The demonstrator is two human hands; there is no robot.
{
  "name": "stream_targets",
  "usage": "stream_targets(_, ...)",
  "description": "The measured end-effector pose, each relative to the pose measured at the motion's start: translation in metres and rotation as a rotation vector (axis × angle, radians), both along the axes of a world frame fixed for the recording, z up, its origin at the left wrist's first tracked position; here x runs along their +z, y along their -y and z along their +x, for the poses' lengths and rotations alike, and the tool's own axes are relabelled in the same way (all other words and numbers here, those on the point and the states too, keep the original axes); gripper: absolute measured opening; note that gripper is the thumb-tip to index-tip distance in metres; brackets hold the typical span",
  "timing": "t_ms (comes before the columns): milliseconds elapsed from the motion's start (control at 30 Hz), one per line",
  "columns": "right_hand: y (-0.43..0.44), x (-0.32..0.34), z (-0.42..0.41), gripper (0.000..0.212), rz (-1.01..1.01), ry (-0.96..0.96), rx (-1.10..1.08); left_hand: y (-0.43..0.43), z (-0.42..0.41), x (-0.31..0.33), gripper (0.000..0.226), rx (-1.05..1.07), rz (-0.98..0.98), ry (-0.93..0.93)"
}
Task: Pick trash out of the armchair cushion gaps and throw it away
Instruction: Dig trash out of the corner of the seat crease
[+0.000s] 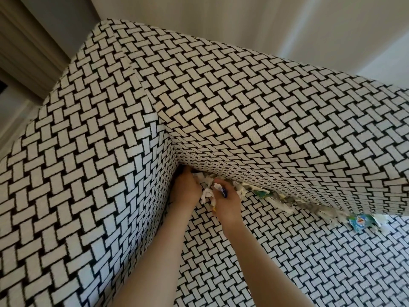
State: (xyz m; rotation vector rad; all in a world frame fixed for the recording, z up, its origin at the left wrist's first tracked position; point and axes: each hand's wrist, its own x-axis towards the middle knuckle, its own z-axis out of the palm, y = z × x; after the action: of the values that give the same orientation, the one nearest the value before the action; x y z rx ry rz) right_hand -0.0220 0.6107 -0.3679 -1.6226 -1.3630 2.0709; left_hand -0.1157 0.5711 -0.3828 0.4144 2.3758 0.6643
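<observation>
The armchair (221,107) is covered in black-and-white woven-pattern fabric. Trash (285,201) of crumpled white paper and coloured wrappers lines the gap between the back cushion and the seat (287,251). My left hand (186,190) reaches into the corner of the gap where armrest meets back, its fingers curled on white paper scraps (207,192). Just to its right, my right hand (228,201) grips a bunch of crumpled white paper with a blue-printed wrapper (222,189). A blue-and-green wrapper (360,220) sticks out of the gap at the far right.
The left armrest (77,173) rises close beside my left forearm. Pale curtains (287,25) hang behind the chair back. A wood-toned frame (26,45) stands at the upper left.
</observation>
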Motion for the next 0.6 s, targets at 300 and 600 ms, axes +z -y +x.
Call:
stream_targets(300,0.001,-0.001,-0.004,0.028,0.349,0.108,0.344,0.023,0.004,0.012,0.022,0.02,0.235,0.18)
stream_targets(600,0.019,0.003,0.003,0.013,0.438,0.105,0.459,0.043,0.028,0.016,0.024,0.239,0.378,0.276)
